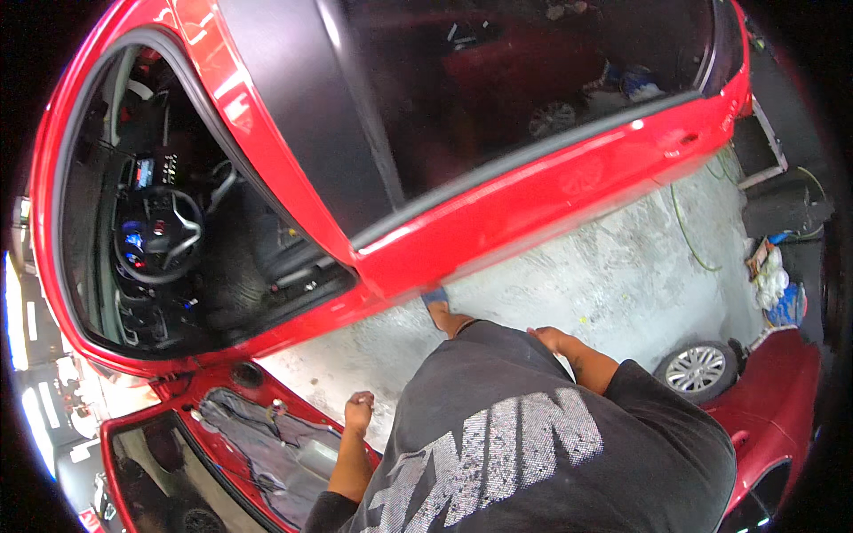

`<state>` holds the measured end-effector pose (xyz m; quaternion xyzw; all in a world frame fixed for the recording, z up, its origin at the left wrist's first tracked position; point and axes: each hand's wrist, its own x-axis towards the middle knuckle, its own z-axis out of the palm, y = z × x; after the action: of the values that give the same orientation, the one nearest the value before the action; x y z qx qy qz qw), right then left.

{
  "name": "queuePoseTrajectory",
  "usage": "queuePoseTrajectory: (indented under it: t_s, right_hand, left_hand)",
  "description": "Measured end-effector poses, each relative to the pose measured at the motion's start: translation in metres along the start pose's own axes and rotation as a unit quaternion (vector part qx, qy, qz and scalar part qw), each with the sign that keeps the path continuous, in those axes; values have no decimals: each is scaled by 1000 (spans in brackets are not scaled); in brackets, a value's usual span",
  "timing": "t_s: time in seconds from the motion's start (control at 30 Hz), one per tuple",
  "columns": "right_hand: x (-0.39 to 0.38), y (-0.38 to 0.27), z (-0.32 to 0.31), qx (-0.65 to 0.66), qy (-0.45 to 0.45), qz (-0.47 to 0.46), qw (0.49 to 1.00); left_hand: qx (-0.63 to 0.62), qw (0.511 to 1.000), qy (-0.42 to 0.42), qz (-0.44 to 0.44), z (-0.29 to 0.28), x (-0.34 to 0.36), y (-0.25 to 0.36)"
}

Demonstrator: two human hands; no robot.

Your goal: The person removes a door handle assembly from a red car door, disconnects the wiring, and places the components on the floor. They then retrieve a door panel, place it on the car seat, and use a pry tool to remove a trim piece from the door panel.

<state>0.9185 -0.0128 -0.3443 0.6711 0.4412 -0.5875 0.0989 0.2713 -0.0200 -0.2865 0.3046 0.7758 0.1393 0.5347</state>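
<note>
My left hand (359, 412) hangs beside the open car door (289, 441), its fingers curled in. Whether anything is inside them I cannot make out. The door's inner side shows bare, with a grey lining sheet, wires and a round speaker opening. On my other side, my right hand (550, 338) is held low by my hip, and its fingers are mostly hidden. In front of me stands the red car (498, 249). Its front door opening shows the steering wheel (160, 234), lit dash and dark cabin floor; the rear door is closed.
A silver-rimmed wheel (700, 369) lies at the right near another red car (771, 395). A thin hose (682, 226) trails over the pale, stained floor (577, 275). White and blue bags (775, 289) lie by the right wall. My foot (435, 297) is beside the car's sill.
</note>
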Motion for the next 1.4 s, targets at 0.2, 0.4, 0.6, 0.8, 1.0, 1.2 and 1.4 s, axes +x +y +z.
queuePoseTrajectory:
  t_s: [0.2,0.4,0.6,0.8,1.0,1.2,1.4]
  right_hand:
    - [-54,181,36,-90,81,-226,967]
    - [-91,206,-32,-66,47,-81,993]
    - [-82,161,-147,80,-50,82,992]
    - [-41,143,-204,28,-71,-12,997]
    - [-93,-81,-120,-298,-58,-328,895]
    - [-151,-291,24,-222,-154,-508,818]
    - [-200,-411,165,-95,-328,-425,838]
  left_hand:
    - [56,998,10,16,100,-58,-76]
    - [83,995,47,-21,175,-151,-90]
    - [11,987,104,-125,255,-189,-143]
    - [-17,992,121,-24,305,-245,-19]
    - [-93,985,100,108,286,-276,76]
    - [-83,973,109,184,192,-275,117]
    - [-190,961,97,178,58,-263,71]
